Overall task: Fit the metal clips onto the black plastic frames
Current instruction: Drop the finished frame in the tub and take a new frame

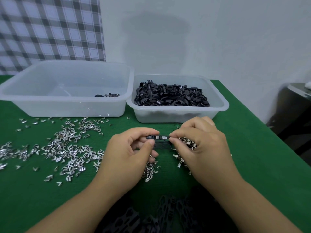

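I hold one black plastic frame above the green table between both hands. My left hand pinches its left end. My right hand pinches a shiny metal clip that sits on the frame's top edge. Loose metal clips lie scattered over the cloth to the left, and more clips are heaped under my right hand. The right tub is full of black plastic frames. The left tub holds only two or three dark pieces.
A green cloth-covered table ends at the right, where a dark object stands beside it. More black frames lie in a dark heap at the near edge. A white wall and a checked cloth are behind the tubs.
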A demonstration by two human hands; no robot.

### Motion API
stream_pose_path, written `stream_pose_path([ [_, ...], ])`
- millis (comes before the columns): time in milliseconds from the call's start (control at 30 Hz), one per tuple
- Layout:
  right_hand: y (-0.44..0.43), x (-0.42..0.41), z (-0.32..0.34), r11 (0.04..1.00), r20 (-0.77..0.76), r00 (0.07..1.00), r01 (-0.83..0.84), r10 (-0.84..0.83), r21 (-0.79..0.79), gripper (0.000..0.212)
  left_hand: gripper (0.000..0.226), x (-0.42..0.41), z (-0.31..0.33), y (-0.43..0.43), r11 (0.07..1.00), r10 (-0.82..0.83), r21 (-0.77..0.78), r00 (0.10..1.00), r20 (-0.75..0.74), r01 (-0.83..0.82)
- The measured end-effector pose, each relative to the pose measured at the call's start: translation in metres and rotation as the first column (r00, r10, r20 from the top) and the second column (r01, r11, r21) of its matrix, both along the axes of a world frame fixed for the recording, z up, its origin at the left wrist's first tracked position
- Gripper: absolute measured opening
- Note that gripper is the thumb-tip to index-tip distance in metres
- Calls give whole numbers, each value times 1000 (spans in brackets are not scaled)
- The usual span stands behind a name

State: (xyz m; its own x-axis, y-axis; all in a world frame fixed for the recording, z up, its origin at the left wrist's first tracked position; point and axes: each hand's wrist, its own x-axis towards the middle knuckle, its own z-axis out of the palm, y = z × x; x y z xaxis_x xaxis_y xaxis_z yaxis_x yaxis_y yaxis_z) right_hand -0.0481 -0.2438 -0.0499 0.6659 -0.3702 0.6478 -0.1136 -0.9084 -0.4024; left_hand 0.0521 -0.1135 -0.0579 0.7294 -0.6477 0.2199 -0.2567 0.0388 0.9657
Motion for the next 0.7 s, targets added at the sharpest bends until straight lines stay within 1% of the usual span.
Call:
stream_pose_path([
  [467, 0, 0, 1, 999, -6, 1000, -8, 8, -40, 7, 28, -1, 1, 0, 1000, 18, 4, 999, 33, -18],
  [600, 0, 0, 1, 1000, -7, 1000, -11, 11, -12, 8, 29, 0, 1, 1, 1000, -3, -2, 1000, 10, 3],
  [700, 1, 1, 1, 999, -2, 1000, -31, 31, 38, 8, 29, 0, 1, 1, 1000, -26, -1, 1000, 12, 26],
])
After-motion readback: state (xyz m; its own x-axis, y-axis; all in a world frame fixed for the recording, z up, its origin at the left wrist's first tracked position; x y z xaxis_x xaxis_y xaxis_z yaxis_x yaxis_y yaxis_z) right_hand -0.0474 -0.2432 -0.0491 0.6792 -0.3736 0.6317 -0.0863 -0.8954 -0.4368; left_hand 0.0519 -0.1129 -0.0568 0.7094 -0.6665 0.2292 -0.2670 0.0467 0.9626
